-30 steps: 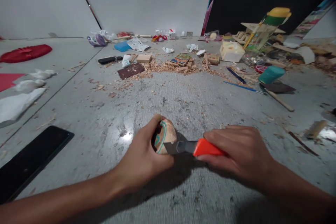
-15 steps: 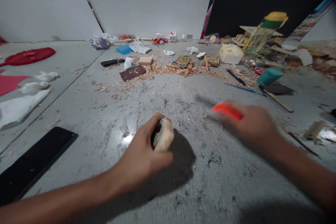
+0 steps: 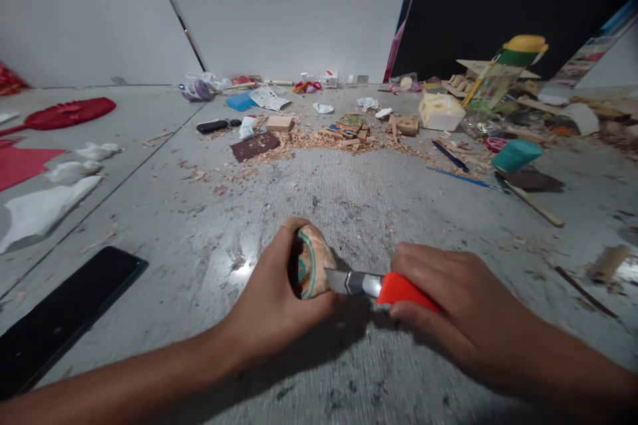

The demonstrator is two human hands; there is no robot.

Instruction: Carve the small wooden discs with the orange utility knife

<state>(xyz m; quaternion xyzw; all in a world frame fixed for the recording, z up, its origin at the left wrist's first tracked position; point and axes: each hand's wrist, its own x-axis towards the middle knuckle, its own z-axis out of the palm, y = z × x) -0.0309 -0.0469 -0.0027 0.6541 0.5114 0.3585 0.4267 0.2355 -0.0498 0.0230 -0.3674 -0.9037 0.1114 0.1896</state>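
Observation:
My left hand (image 3: pixel 272 285) is closed around a pale piece of carved wood (image 3: pixel 321 259), thumb below and fingers over the top. Green lines are drawn on the wood's face, which is partly hidden by the hand. In my right hand (image 3: pixel 448 299) is a utility knife (image 3: pixel 403 291) with an orange handle and a metal neck. Its blade points left and its tip meets the right side of the wood, close to my left thumb. Both hands are low over the grey floor (image 3: pixel 349 199).
A black phone (image 3: pixel 70 312) lies at the left. Wood shavings (image 3: pixel 319 139) spread ahead, with brown sandpaper (image 3: pixel 255 146) and small wood blocks (image 3: pixel 279 123). Farther right are a teal cup (image 3: pixel 517 156), a blue paintbrush (image 3: pixel 463 176) and a wooden-handled tool (image 3: pixel 535 204).
My right hand has swung left and down, bringing the knife blade from open air to the wood. My left hand keeps its hold, the wood turned slightly.

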